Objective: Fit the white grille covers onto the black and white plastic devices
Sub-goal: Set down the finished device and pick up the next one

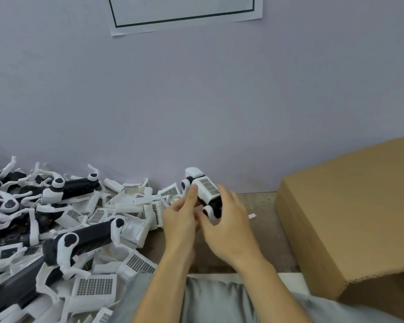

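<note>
Both hands are gripping one black and white device (pixel 202 194) at centre: left hand (pixel 180 215) pinching its white grille cover (pixel 208 188), right hand (pixel 229 220) cupping its near end.

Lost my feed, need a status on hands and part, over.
Left hand and right hand both grip one device, white grille cover on top. Loose parts pile left, cardboard box right, nothing blocking.

The held plastic device (pixel 204 194) is black and white, its white grille cover (pixel 208 188) showing a grid of small dark slots. The loose plastic covers in the heap (pixel 93 286) are white with the same dark grid. The cardboard box (pixel 350 213) is plain brown, the wall (pixel 196 101) pale lilac-grey, and the white paper sheet (pixel 184 12) carries a dark green border line.
</note>
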